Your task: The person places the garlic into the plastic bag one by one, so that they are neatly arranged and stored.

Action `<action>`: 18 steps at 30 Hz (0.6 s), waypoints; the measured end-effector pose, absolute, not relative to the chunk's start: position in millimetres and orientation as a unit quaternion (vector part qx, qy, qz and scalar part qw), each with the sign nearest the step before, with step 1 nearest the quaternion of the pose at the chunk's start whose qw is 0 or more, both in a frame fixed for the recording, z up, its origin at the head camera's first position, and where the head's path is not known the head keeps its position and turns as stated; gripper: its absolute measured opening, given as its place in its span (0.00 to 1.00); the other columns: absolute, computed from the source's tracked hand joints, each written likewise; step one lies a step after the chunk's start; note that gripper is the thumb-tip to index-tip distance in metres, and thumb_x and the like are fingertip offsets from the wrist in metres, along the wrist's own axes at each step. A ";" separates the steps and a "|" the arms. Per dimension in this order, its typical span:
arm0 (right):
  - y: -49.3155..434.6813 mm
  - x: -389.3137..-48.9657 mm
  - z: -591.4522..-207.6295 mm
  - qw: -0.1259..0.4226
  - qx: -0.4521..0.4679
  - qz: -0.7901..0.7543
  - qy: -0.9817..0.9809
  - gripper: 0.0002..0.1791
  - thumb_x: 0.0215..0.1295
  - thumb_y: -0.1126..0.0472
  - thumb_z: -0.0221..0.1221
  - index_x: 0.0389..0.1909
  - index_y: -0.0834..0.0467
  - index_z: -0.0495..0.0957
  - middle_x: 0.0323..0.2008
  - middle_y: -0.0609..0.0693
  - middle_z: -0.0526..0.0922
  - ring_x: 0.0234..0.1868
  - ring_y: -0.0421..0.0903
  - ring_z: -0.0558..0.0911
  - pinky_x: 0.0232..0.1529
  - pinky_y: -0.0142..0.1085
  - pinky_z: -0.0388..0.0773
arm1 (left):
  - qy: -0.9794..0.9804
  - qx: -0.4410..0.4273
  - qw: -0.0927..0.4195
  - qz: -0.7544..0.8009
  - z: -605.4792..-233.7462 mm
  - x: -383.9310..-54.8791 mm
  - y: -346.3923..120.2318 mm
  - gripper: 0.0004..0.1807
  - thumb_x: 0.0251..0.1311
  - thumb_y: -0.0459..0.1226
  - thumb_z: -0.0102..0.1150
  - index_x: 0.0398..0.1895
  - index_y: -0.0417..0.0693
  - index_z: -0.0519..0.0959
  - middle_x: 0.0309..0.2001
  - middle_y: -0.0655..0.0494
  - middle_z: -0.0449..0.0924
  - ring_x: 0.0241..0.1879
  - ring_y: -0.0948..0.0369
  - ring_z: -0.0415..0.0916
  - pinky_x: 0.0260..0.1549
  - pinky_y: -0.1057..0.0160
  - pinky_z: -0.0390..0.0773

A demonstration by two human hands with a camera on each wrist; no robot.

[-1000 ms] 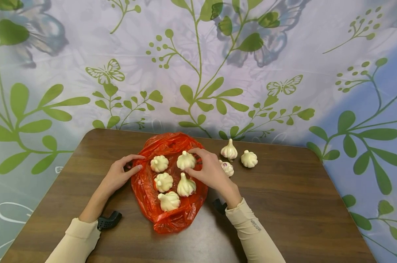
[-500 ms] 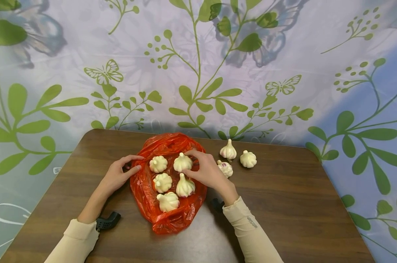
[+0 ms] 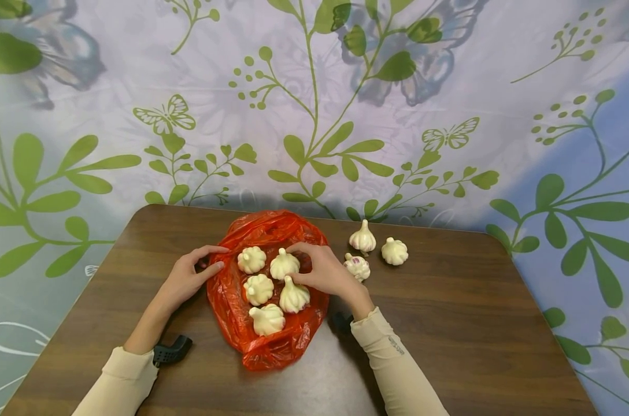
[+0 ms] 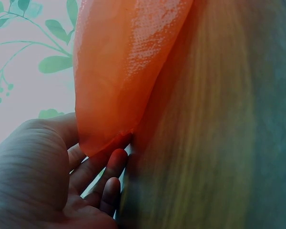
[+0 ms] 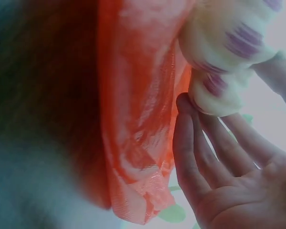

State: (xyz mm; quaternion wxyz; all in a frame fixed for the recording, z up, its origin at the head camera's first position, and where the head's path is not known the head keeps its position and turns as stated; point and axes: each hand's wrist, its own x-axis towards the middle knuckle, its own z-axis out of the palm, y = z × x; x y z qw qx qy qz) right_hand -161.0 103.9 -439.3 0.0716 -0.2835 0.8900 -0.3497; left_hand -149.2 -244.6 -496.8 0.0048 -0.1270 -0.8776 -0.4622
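A red plastic bag (image 3: 226,294) lies spread on the table, with several white garlic bulbs (image 3: 258,289) on it. My right hand (image 3: 322,268) holds a garlic bulb (image 3: 285,264) at the back right of this group, thumb and index finger at its sides. In the right wrist view, the fingers of the right hand (image 5: 229,162) touch a purple-streaked bulb (image 5: 217,93). With thumb and fingers, my left hand (image 3: 189,271) grips the bag's left edge. The left wrist view shows the bag (image 4: 119,71) passing in front of some of those fingers.
Three more garlic bulbs, one upright (image 3: 363,237), one pale (image 3: 395,251) and one purple-streaked (image 3: 357,267), lie right of the bag. A brown wooden table (image 3: 450,323) bears everything. Behind it hangs a leaf-patterned cloth (image 3: 215,115). Black devices (image 3: 173,350) sit at the wrists.
My right hand has moved left and slightly toward me with its garlic bulb, bringing it closer to the other bulbs on the bag. The left hand has stayed at the bag's edge.
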 end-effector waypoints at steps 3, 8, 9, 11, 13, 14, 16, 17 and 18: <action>104.5 -162.6 -441.9 0.085 -0.289 -0.352 0.886 0.27 0.64 0.58 0.72 0.64 0.52 0.80 0.56 0.49 0.86 0.55 0.45 0.84 0.59 0.45 0.80 | -0.878 -0.128 0.005 -0.461 -497.4 -149.7 -244.8 0.18 0.74 0.44 0.64 0.64 0.56 0.83 0.50 0.49 0.84 0.39 0.54 0.74 0.39 0.64 0.75; 106.1 -164.6 -446.1 0.108 -0.298 -0.358 0.878 0.27 0.66 0.59 0.72 0.66 0.53 0.80 0.58 0.49 0.86 0.56 0.44 0.85 0.59 0.43 0.81 | -0.877 -0.128 0.006 -0.464 -497.3 -150.1 -244.6 0.18 0.74 0.43 0.64 0.64 0.56 0.83 0.50 0.49 0.84 0.39 0.54 0.74 0.39 0.63 0.75; 106.2 -164.9 -446.5 0.110 -0.298 -0.358 0.878 0.28 0.67 0.59 0.71 0.67 0.53 0.80 0.59 0.49 0.86 0.56 0.44 0.85 0.59 0.42 0.81 | -0.876 -0.128 0.006 -0.464 -497.1 -150.1 -244.5 0.18 0.74 0.43 0.64 0.64 0.56 0.83 0.51 0.49 0.83 0.39 0.54 0.74 0.39 0.63 0.75; 106.1 -165.2 -447.1 0.109 -0.296 -0.360 0.878 0.28 0.67 0.60 0.70 0.68 0.53 0.79 0.61 0.49 0.85 0.59 0.45 0.83 0.61 0.43 0.80 | -0.876 -0.128 0.005 -0.464 -496.9 -150.0 -244.4 0.18 0.74 0.43 0.64 0.64 0.57 0.83 0.51 0.49 0.83 0.39 0.54 0.73 0.39 0.63 0.75; 105.3 -165.1 -447.3 0.109 -0.291 -0.366 0.877 0.29 0.67 0.62 0.69 0.69 0.54 0.79 0.63 0.50 0.84 0.60 0.46 0.83 0.61 0.44 0.80 | -0.876 -0.127 0.005 -0.465 -496.7 -150.0 -244.4 0.18 0.74 0.44 0.64 0.64 0.57 0.83 0.51 0.49 0.83 0.40 0.54 0.73 0.39 0.63 0.75; 104.9 -165.0 -447.3 0.110 -0.290 -0.370 0.875 0.29 0.67 0.62 0.68 0.69 0.54 0.79 0.64 0.51 0.83 0.59 0.47 0.84 0.60 0.44 0.80 | -0.876 -0.127 0.005 -0.465 -496.6 -150.0 -244.4 0.18 0.74 0.44 0.64 0.64 0.57 0.83 0.51 0.49 0.83 0.40 0.54 0.73 0.39 0.63 0.75; 103.8 -164.5 -447.3 0.113 -0.287 -0.380 0.872 0.29 0.67 0.63 0.66 0.70 0.55 0.78 0.66 0.52 0.82 0.58 0.48 0.85 0.59 0.45 0.81 | -0.876 -0.128 0.005 -0.465 -496.5 -150.0 -244.3 0.18 0.74 0.44 0.64 0.64 0.57 0.83 0.51 0.49 0.83 0.40 0.55 0.73 0.39 0.63 0.75; 103.3 -164.1 -447.5 0.116 -0.286 -0.384 0.870 0.29 0.68 0.63 0.65 0.70 0.55 0.78 0.66 0.53 0.82 0.57 0.49 0.86 0.58 0.46 0.82 | -0.875 -0.128 0.005 -0.466 -496.5 -150.0 -244.2 0.18 0.74 0.44 0.64 0.64 0.57 0.83 0.51 0.49 0.83 0.40 0.55 0.73 0.39 0.63 0.75; 102.9 -163.7 -447.6 0.116 -0.284 -0.387 0.869 0.28 0.69 0.62 0.65 0.70 0.55 0.78 0.66 0.54 0.82 0.56 0.49 0.86 0.58 0.46 0.82 | -0.875 -0.129 0.005 -0.467 -496.5 -150.1 -244.1 0.18 0.74 0.44 0.64 0.64 0.57 0.83 0.51 0.49 0.83 0.39 0.55 0.73 0.39 0.63 0.75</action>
